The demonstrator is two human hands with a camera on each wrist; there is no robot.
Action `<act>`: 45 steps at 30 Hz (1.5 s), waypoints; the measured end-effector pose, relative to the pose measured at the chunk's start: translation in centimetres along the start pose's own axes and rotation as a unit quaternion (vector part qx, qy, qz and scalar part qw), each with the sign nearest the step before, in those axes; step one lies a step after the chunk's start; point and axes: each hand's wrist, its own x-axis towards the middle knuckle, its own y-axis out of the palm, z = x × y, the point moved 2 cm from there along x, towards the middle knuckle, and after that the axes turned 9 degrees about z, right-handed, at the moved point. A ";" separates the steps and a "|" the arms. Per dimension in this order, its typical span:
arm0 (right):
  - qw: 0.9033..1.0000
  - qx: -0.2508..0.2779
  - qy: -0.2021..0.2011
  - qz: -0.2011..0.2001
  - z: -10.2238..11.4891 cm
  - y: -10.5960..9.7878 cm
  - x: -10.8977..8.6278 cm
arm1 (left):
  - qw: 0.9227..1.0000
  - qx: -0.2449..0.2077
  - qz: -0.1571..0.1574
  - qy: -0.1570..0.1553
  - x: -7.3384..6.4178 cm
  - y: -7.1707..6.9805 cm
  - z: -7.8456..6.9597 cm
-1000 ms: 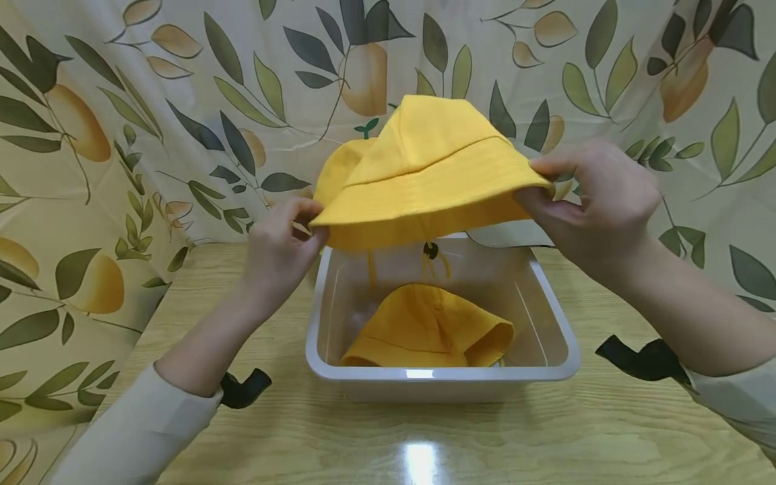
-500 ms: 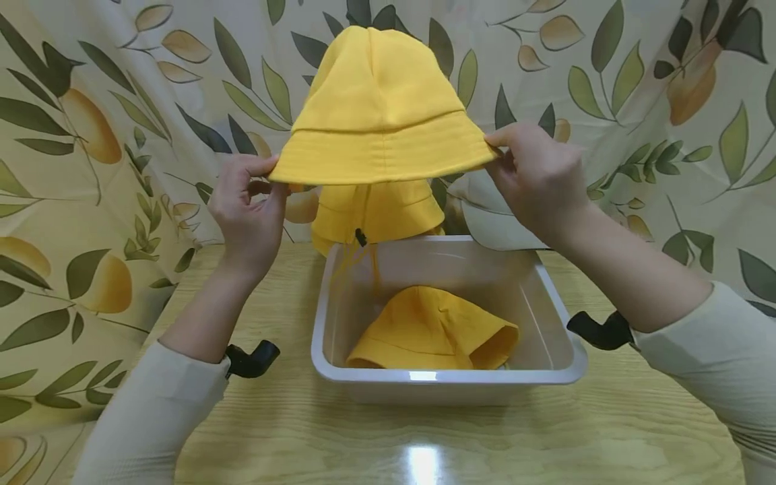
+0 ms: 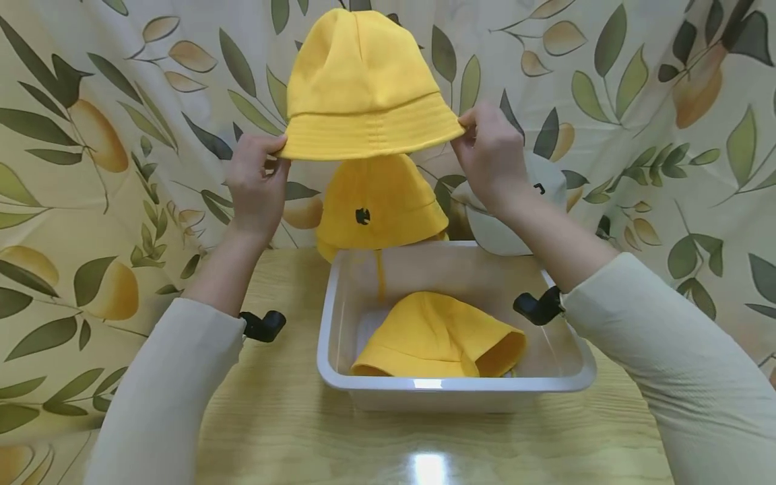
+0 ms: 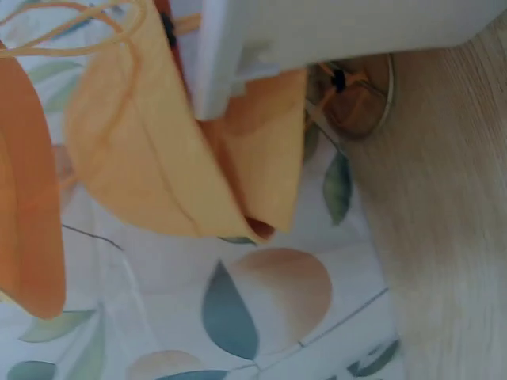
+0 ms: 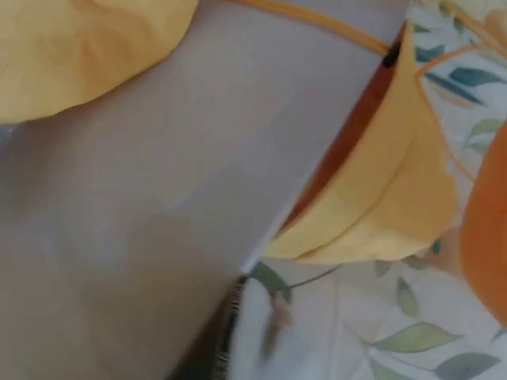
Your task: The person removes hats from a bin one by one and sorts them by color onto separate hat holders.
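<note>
A yellow bucket hat is held up above the back of the bin, crown up. My left hand pinches its brim at the left end, and my right hand pinches the right end. Directly behind and below it, another yellow bucket hat sits past the bin's far rim; a small black cord toggle shows in front of it. Both wrist views catch the held hat's brim at the edge, while the hands themselves are out of those views. A third yellow hat lies on its side inside the bin.
The pale plastic bin stands on a wooden table. Behind its right back corner is a light grey cap, partly covered by my right hand and forearm. A leaf-and-fruit patterned curtain hangs around the back and left.
Both hands have raised the held hat and moved it left, levelling its brim. The hat behind the bin has come into fuller view. The one in the bin stays put.
</note>
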 end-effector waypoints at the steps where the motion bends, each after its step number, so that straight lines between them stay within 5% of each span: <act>1: 1.000 0.004 0.012 0.005 -0.2 0.4 0.0 | 1.000 0.015 0.008 0.005 -0.1 0.3 0.3; 8: 0.995 0.012 0.079 0.056 -1.6 3.0 -0.3 | 0.994 0.075 0.052 0.056 -0.8 2.1 1.8; 13: 0.989 -0.010 0.109 0.100 -2.3 4.4 -0.6 | 0.986 0.120 0.103 0.054 -1.7 2.8 3.2; 23: 0.965 -0.028 0.150 0.212 -2.8 7.3 -1.4 | 0.972 0.121 0.197 -0.035 -5.1 3.5 4.9; 29: 0.943 -0.039 0.175 0.282 -3.3 8.2 -2.5 | 0.949 0.136 0.270 -0.091 -7.3 4.1 5.6; 32: 0.932 -0.064 0.171 0.314 -3.5 8.6 -3.2 | 0.942 0.149 0.290 -0.083 -8.3 4.3 5.7; 45: 0.930 -0.109 0.116 0.330 -4.1 9.6 -5.6 | 0.959 0.129 0.252 0.028 -11.1 4.3 5.6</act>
